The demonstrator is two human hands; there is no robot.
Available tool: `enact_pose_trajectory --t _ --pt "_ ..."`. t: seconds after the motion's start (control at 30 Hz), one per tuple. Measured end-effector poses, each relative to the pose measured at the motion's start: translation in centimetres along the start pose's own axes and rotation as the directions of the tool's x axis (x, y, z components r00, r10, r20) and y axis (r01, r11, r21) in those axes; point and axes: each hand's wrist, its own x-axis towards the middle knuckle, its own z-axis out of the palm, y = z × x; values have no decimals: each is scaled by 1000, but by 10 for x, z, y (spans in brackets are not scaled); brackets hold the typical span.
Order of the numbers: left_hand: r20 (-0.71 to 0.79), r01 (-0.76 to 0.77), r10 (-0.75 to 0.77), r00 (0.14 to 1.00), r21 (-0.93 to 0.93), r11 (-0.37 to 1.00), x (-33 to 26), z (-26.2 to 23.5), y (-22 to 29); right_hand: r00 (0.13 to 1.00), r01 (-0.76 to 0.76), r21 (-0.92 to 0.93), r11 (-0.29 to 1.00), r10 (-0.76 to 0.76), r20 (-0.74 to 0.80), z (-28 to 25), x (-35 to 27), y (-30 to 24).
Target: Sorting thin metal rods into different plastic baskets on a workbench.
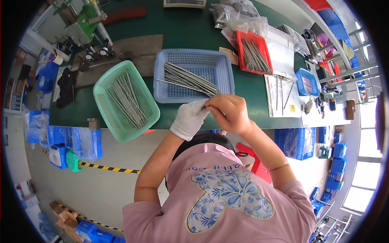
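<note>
My left hand (pixel 189 120), in a white glove, and my bare right hand (pixel 231 112) meet just in front of the blue basket (pixel 194 100), near the table's front edge. Both have their fingers closed at one spot, where a small dark tip shows between them; most of it is hidden, so its kind is unclear. Right behind the hands, a bundle of thin grey metal rods (pixel 188 79) lies slanting in the blue basket. One rod's end sticks out leftward from the bundle. To the left, a green basket (pixel 98 93) holds more such rods (pixel 127 97) and overhangs the front edge.
A red basket (pixel 241 40) of rods stands at the back right, beside papers (pixel 279 52) with a few loose rods. Plastic bags (pixel 239 20) lie behind it. A small blue basket (pixel 300 87) sits farther right. A green press-like device with dials (pixel 85 30) stands back left.
</note>
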Motion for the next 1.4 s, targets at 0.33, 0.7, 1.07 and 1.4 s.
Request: enact_pose_trajectory --t 0.33,0.7,1.07,1.4 --pt "22 -157 156 988 88 984 -3 3 -5 985 164 -78 983 -167 -38 5 -4 -3" --pt "18 -50 48 999 120 992 1 4 -4 997 -62 125 990 67 -39 6 -2 -1" --pt "11 -79 79 997 56 995 2 2 -11 992 112 -13 994 -112 -63 7 3 1" --pt "20 -167 166 986 175 970 -2 -2 -10 984 146 -12 989 -146 -105 11 1 1"
